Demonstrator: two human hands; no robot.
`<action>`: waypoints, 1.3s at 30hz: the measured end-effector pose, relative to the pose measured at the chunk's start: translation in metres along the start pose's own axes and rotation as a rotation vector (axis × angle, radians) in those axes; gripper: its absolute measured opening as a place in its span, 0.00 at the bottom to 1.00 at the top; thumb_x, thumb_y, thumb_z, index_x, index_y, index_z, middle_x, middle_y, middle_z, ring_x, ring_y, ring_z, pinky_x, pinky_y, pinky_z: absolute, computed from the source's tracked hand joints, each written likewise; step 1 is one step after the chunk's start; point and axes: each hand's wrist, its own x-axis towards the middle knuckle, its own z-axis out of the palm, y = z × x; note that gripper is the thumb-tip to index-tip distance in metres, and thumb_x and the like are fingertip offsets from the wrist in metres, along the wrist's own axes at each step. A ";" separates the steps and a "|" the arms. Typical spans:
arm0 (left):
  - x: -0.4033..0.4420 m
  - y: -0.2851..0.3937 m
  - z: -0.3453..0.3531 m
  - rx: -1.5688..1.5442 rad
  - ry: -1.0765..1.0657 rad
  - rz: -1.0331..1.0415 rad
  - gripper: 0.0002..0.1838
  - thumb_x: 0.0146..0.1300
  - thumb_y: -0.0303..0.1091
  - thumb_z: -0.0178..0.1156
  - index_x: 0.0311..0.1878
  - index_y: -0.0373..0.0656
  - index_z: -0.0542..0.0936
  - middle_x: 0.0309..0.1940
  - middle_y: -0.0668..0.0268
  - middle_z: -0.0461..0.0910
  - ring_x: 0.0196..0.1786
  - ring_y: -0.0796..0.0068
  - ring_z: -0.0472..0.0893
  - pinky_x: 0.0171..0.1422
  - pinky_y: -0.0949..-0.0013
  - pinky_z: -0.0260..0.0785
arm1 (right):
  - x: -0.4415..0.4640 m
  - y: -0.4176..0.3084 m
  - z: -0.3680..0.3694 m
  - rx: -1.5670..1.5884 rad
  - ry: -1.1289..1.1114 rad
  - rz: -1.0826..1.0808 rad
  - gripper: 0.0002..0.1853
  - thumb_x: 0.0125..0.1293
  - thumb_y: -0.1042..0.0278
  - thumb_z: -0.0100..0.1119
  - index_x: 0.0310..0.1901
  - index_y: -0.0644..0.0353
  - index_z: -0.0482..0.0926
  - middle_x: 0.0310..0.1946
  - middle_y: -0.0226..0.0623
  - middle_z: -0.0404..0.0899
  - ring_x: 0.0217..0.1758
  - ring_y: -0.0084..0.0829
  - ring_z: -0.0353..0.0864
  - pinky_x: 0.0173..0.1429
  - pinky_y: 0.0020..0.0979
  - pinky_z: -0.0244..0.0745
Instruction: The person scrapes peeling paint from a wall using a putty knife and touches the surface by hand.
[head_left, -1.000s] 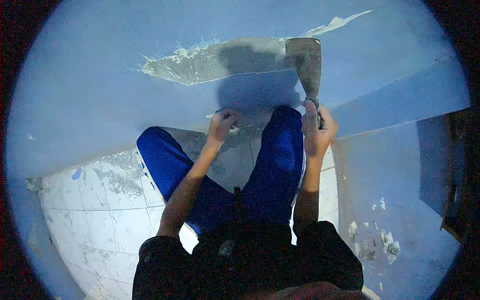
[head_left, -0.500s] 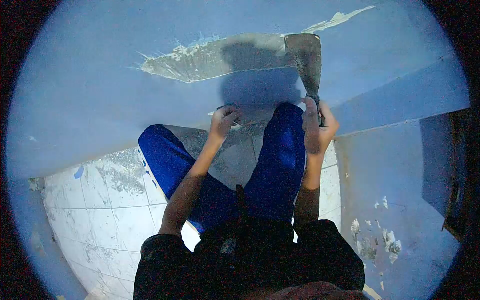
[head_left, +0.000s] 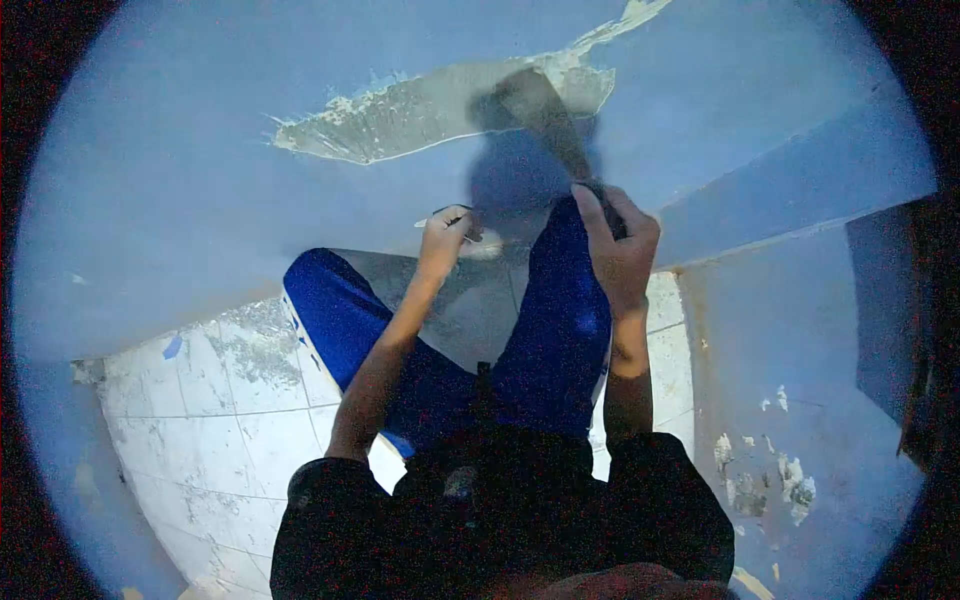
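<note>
In my right hand a putty knife is gripped by its handle, its wide blade slanting up and to the left. The blade is in shadow, over a bare grey patch in the blue wall; whether it touches the wall I cannot tell. Ragged pale edges of paint border that patch. My left hand is closed, below the patch and between my knees, on something thin with a whitish tip and a dark edge; its kind is unclear. A pale rounded thing shows just behind its fingers.
My knees in blue trousers are bent close to the wall. White floor tiles with grey smears lie around me. Another wall with flaked spots stands at right, beside a dark panel. A blue chip lies on the tiles.
My right hand has moved slightly left, and the putty knife has swung from nearly upright to a leftward slant over the grey patch. The patch's right end now shows. My left hand stays nearly in place.
</note>
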 end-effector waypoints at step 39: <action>-0.011 0.193 0.104 -0.289 0.160 0.170 0.29 0.67 0.58 0.50 0.30 0.37 0.75 0.13 0.70 0.67 0.11 0.82 0.65 0.13 0.77 0.56 | -0.027 -0.003 0.045 0.685 -0.141 0.514 0.16 0.72 0.55 0.51 0.35 0.60 0.78 0.15 0.21 0.67 0.13 0.12 0.59 0.16 0.20 0.50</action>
